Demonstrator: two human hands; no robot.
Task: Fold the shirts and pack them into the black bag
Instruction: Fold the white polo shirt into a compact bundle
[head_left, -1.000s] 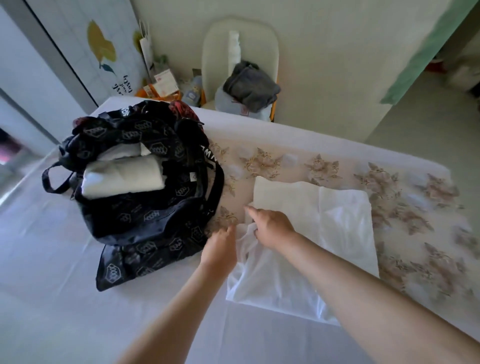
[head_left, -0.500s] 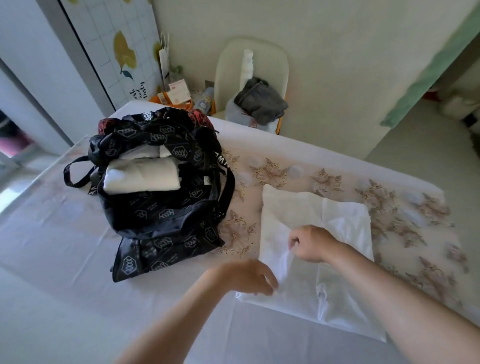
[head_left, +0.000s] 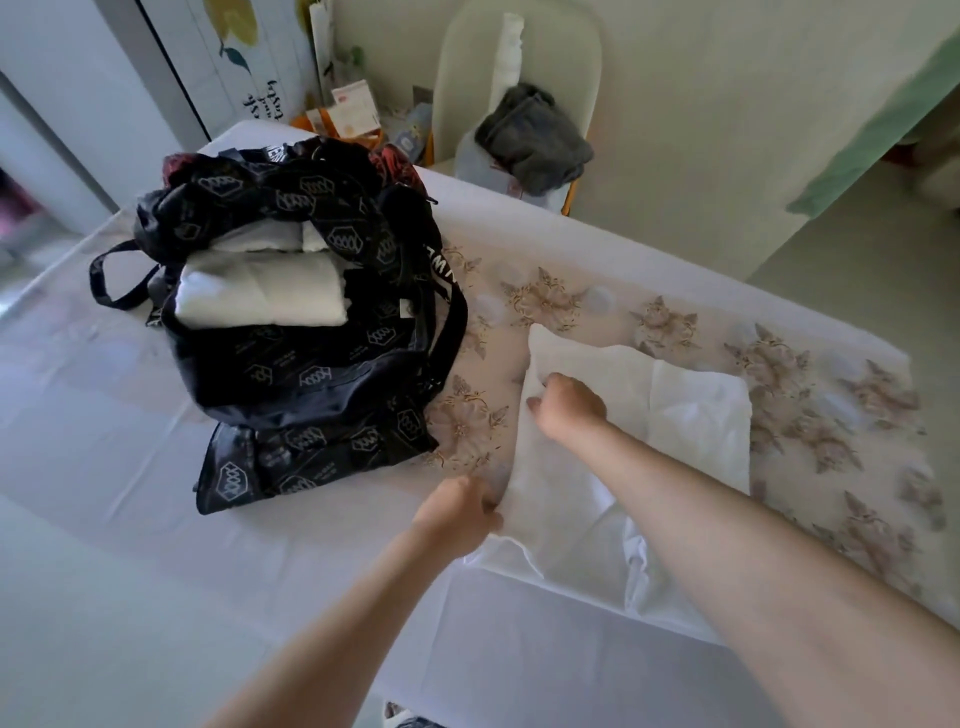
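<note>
A white shirt lies partly folded on the table, right of centre. My right hand pinches its left edge near the far corner. My left hand grips the same edge lower down, near the front. The black bag with white hexagon logos stands open on the left. Inside it lie folded white shirts. A flap of the bag spreads flat toward the table's front.
The table has a white cloth with a floral runner. A pale chair behind the table holds a grey garment. Boxes and paper items sit at the far left corner. Open floor lies to the right.
Both hands moved from the shirt's middle back to its left edge; the left side has been folded over. The camera shifted, so the bag appears further right.
</note>
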